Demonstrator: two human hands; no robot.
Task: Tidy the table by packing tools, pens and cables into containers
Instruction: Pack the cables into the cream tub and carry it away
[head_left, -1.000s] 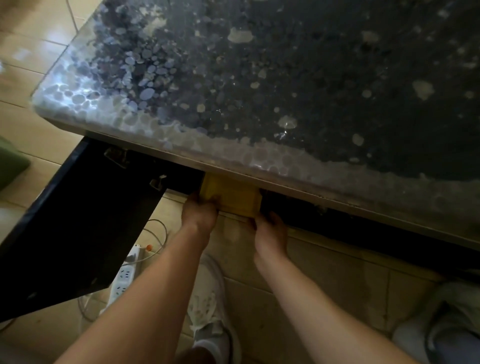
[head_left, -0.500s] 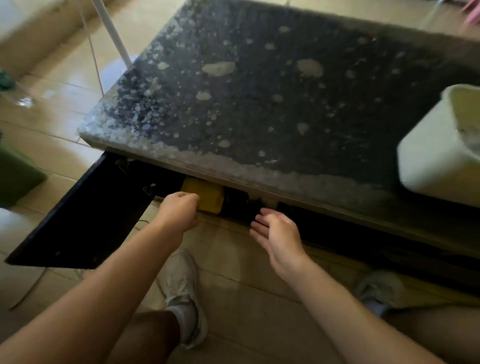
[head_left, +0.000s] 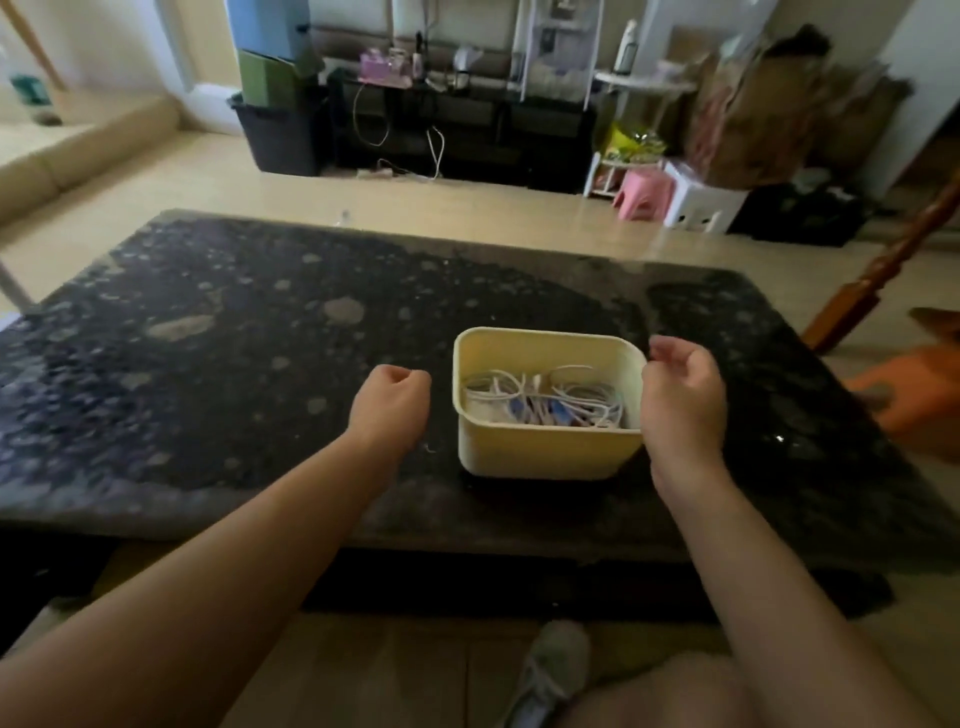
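Yellow container: a pale plastic tub with rounded corners, standing upright on the counter, near the front edge and a little right of the middle.
Cables: thin white cords lying in loose loops inside the tub, none hanging over the rim.
Pens: some blue and red sticks lie under the cords; they are blurred, so I only suppose they are pens.
Left grip: the fingers are curled into a fist with nothing inside. It hangs over the counter just beside the left wall of the tub and does not touch it.
Right grip: the fingers are bent loosely and relaxed, holding nothing that I can see. It is right against the right wall of the tub, fingertips at the far right corner of the rim; whether they touch the rim I cannot tell.
Counter surface: dark, speckled stone with pale round spots.
Floor: light tiles; one grey shoe shows below the counter edge.
Behind: a low dark cabinet along the far wall, a pink stool and a white stool to the right of it.
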